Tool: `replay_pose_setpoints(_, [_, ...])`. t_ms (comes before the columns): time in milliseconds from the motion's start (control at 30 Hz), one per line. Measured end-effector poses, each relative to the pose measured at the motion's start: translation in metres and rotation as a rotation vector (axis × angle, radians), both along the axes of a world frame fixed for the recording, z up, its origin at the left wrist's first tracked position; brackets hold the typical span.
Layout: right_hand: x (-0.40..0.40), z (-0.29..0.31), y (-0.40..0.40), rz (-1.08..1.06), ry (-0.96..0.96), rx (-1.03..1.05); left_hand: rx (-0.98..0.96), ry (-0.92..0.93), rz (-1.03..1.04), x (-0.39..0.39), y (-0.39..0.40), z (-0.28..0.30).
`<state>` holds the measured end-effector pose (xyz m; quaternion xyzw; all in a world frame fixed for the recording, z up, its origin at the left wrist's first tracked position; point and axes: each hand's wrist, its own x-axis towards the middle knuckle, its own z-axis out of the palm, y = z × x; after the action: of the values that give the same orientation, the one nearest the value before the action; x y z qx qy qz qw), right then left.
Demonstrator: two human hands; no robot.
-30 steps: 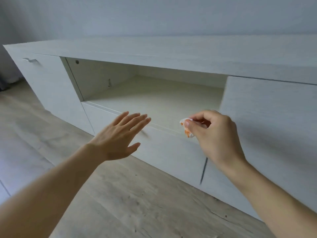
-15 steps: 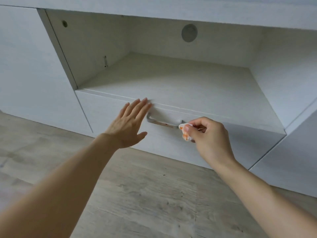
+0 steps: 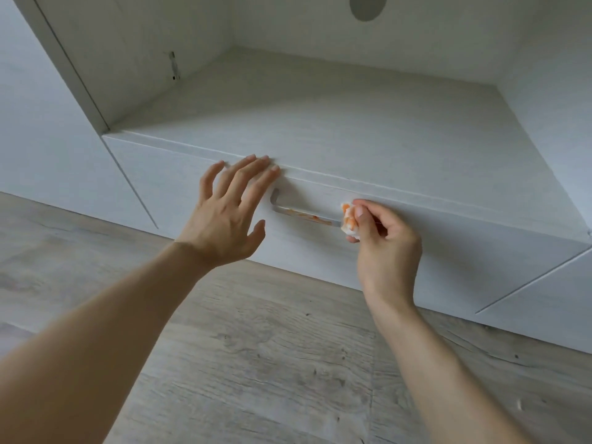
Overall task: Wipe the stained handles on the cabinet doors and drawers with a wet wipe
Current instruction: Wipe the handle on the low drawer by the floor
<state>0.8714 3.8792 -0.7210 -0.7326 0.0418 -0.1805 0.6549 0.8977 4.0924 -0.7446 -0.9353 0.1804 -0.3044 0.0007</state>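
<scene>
1. Since 0.5 s ago: right hand (image 3: 386,248) moved wipe (image 3: 348,219) onto right end of handle (image 3: 304,210).
2. Right fingers pinch wipe, orange-stained; contact with handle likely, partly hidden.
3. Orange smear on bar left of wipe.
4. Left hand (image 3: 224,216) flat, fingers straight on drawer (image 3: 192,174) top edge, left of handle.

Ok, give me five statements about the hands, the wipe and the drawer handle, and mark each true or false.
1. The right hand pinches a wet wipe at the right end of the drawer handle. True.
2. The handle is already clean. False: orange stains show along its bar.
3. The left hand grips the handle. False: its straight fingers rest on the drawer front, left of the handle.
4. The wipe carries orange marks. True.
5. The drawer is pulled out. False: it sits closed below the open shelf.
</scene>
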Motion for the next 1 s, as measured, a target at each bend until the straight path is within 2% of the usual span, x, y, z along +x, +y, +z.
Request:
replay_pose_setpoints(133, [-0.002, -0.003, 0.002, -0.039, -0.058, -0.199, 0.053, 0.005, 0.017, -0.001, 0.001, 0.003])
replay_pose_setpoints(300, [-0.01, -0.019, 0.006, -0.05, -0.33, -0.473, 0.015, -0.059, -0.001, 0.005, 0.001, -0.007])
replay_pose_setpoints(467, [-0.007, -0.022, 0.011, -0.122, -0.379, -0.632, -0.057, -0.112, -0.024, 0.008, 0.0, -0.011])
replay_pose_setpoints(533, [-0.007, -0.021, 0.009, -0.143, -0.371, -0.557, -0.125, -0.15, -0.026, 0.01, -0.006, -0.016])
replay_pose_setpoints(700, [-0.007, -0.024, 0.01, -0.126, -0.304, -0.16, -0.2, -0.244, -0.045, 0.02, -0.011, -0.027])
replay_pose_setpoints(867, [-0.008, -0.03, 0.009, -0.119, -0.225, -0.123, -0.195, -0.273, -0.042, 0.024, -0.013, -0.033])
replay_pose_setpoints(1000, [-0.01, -0.033, 0.013, -0.138, -0.311, -0.237, -0.218, -0.289, -0.039, 0.026, -0.017, -0.036])
